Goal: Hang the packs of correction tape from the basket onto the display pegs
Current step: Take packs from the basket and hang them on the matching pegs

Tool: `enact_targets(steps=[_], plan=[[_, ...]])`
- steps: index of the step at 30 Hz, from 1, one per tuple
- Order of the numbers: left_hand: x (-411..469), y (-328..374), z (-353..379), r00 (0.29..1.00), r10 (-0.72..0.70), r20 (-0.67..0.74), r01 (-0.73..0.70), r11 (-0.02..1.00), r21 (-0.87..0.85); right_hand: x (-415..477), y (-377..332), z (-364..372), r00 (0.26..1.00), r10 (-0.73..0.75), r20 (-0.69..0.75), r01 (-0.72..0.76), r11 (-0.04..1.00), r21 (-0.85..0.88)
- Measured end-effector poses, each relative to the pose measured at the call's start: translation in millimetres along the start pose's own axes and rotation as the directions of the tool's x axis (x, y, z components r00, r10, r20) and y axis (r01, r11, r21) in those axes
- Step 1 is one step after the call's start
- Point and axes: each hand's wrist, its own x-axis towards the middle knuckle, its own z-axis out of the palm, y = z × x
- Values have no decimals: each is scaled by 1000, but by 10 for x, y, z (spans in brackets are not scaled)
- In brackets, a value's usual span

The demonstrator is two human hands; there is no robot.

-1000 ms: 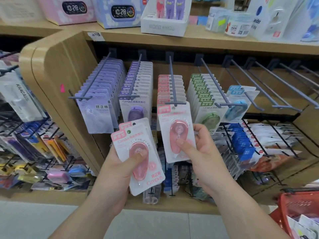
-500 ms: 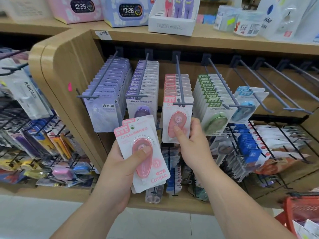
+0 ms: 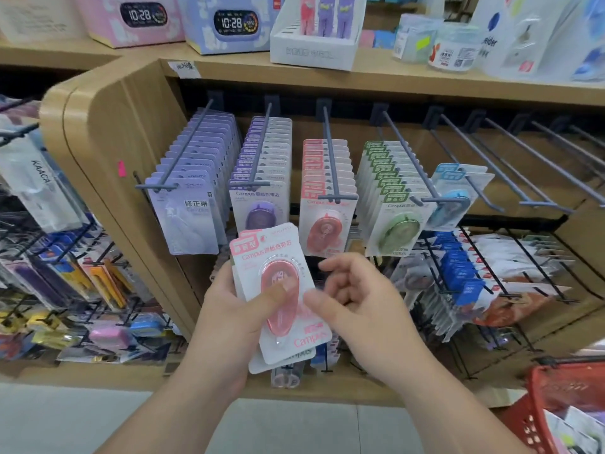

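My left hand (image 3: 226, 309) holds a small stack of pink correction tape packs (image 3: 278, 280) below the pegs, thumb pressed on the front pack's pink dispenser. My right hand (image 3: 357, 303) is beside the stack's right edge, fingers loosely curled, its thumb at the pack's edge; it holds nothing that I can see. Above, a row of pink packs (image 3: 327, 221) hangs on the middle peg (image 3: 330, 165), with lilac (image 3: 190, 217), purple (image 3: 262, 204), green (image 3: 393, 221) and blue packs (image 3: 455, 201) on neighbouring pegs. The red basket (image 3: 556, 404) stands at the lower right.
Several bare pegs (image 3: 510, 168) jut out to the right of the blue packs. Boxes with clocks (image 3: 229, 21) stand on the wooden shelf above. Lower racks hold more stationery at left (image 3: 65, 283) and right (image 3: 465, 280).
My right hand let go of the pink pack, now hanging on the middle peg, and came down to the stack in my left hand.
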Motion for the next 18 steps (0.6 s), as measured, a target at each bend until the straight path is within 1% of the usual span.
enact_targets(steps=[1,2,4,5,8,11,12,14,18], plan=[[-2,-3,33,1000,4,12,-4,1000,-8,-26,-34,26,996,15,92,-18,1000,26],[-6,-6,63,1000,7,25,-7,1000,-18,-40,-43,50,989,28,142,-32,999,24],[-9,-5,98,999,14,53,-12,999,-31,-46,-25,68,991,54,122,-58,998,30],[-12,-3,103,997,9,75,-6,999,-38,-43,-8,61,993,58,100,-64,996,62],[-24,-2,83,990,-5,143,10,999,-33,-39,85,-6,995,70,77,-84,976,202],[-37,-28,46,987,17,159,-23,999,35,-20,133,-76,993,89,74,-109,927,359],[-36,-34,35,988,18,151,-27,998,57,-5,135,-94,994,86,64,-104,916,388],[-20,-50,-3,995,24,102,-33,996,86,45,147,-119,996,83,17,-83,924,372],[-1,-47,-84,999,48,-9,-47,995,90,195,177,-120,998,29,-54,-15,970,241]])
